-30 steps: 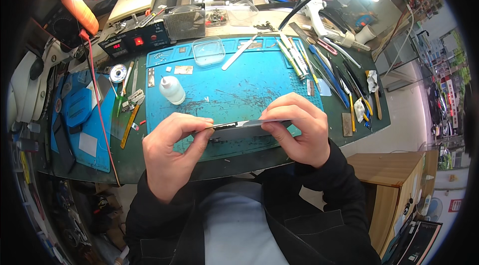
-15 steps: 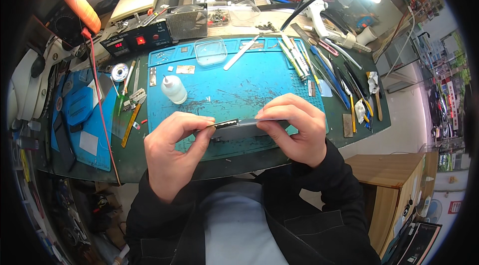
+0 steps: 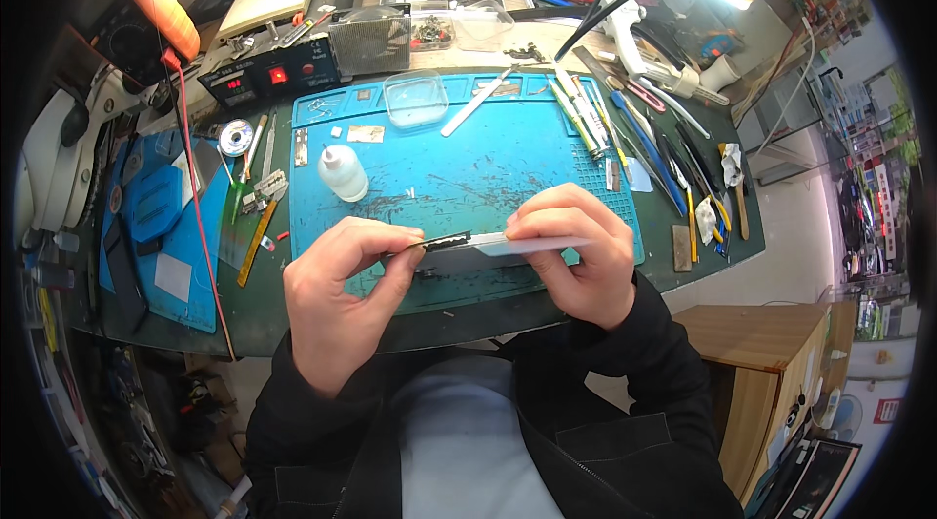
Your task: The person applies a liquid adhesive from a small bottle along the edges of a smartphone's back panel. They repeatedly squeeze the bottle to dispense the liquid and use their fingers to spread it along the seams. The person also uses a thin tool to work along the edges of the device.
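Over the near edge of the blue mat, I hold a thin, flat dark-grey panel [image 3: 468, 267] nearly edge-on between both hands. A dark, jagged-edged strip [image 3: 449, 242] lies along its upper left edge. My left hand [image 3: 337, 290] pinches the left end between thumb and fingers. My right hand [image 3: 593, 255] is closed at the other end, with a thin pale sheet [image 3: 537, 246] sticking out in front of its fingers. I cannot tell whether the sheet is joined to the panel. The panel's far side is hidden.
On the blue work mat [image 3: 468, 163] stand a clear squeeze bottle [image 3: 343, 174] and a clear plastic tray [image 3: 416, 99]. A white-handled blade [image 3: 476, 104] and several pens lie behind. Tweezers and tools [image 3: 673, 148] line the right; a power unit [image 3: 268, 75] stands back left.
The pale sheet at my right hand has tilted and now shows more of its face, reaching further right across the fingers. My left hand has hardly moved.
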Motion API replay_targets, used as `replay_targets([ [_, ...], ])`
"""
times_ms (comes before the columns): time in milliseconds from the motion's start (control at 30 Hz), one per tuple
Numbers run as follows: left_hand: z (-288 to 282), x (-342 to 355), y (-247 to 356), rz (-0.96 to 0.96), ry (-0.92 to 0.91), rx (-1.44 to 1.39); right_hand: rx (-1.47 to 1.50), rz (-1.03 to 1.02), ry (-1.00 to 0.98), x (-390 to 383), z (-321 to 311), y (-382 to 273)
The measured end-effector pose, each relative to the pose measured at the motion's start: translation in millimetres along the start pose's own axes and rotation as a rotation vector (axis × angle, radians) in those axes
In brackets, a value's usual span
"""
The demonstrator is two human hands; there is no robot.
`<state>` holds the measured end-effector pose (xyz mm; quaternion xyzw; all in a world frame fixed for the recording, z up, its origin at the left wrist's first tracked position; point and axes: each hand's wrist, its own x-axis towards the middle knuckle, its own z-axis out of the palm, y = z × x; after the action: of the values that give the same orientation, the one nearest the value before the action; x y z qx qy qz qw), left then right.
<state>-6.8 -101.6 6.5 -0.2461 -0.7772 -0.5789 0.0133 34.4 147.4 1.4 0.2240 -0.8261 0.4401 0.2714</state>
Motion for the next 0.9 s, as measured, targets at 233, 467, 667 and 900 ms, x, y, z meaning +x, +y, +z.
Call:
replay_targets([
  [233,2.8,-0.4,-3.4,0.007,0.051,-0.026,-0.046,-0.064,0.011,7.0,2.3,-5.9],
  [467,2.7,0.3,-3.1,0.021,0.048,-0.034,-0.118,-0.111,-0.039,16.6,7.3,-11.4],
  [667,2.2,-0.4,-3.2,0.032,0.047,-0.014,-0.128,-0.095,-0.050,16.0,9.6,-11.0],
  [900,2.3,0.4,-3.5,0.041,0.044,-0.016,-0.131,-0.108,-0.050,16.5,9.7,-10.5],
])
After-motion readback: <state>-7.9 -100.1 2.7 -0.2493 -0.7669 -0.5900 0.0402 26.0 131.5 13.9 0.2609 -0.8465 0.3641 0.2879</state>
